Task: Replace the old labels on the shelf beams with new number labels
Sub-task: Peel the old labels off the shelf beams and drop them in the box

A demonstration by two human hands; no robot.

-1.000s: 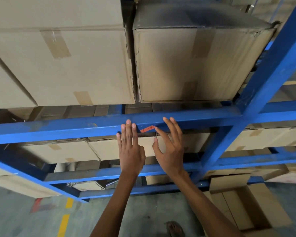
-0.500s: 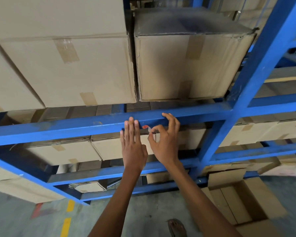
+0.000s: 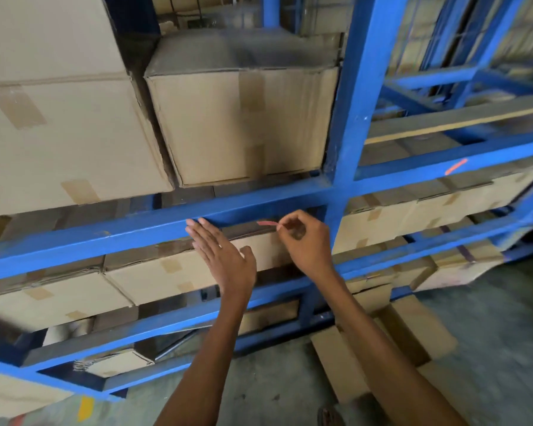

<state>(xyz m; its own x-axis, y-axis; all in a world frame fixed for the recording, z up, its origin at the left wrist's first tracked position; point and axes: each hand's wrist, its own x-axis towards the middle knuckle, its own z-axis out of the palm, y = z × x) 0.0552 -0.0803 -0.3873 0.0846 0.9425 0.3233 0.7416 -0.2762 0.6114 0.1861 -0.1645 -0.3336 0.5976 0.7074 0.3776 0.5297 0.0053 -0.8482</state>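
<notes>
Right hand (image 3: 302,238) is pinching the flimsy, curl-prone red label (image 3: 266,223) by its tip, strip poking toward 9 o'clock, seemingly clear of the beam (image 3: 105,241); left hand (image 3: 225,256) is resting flat-fingered on that beam.

Stacked cardboard boxes (image 3: 74,133); grey, seemingly concrete floor (image 3: 490,348), yellow marking (image 3: 85,408).

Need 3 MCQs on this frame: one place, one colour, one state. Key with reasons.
1. Where is the label strip? A) pinched in the right hand B) on the floor C) on a carton
2. Strip colour? A) green B) pinkish red C) white
3. Left hand? A) fist B) open, fingertips on the blue beam C) gripping a carton
Key: 1A, thumb and finger hold its end; 2B, it shows pinkish red against the beam; 3B, straight fingers reach the beam's face.
</notes>
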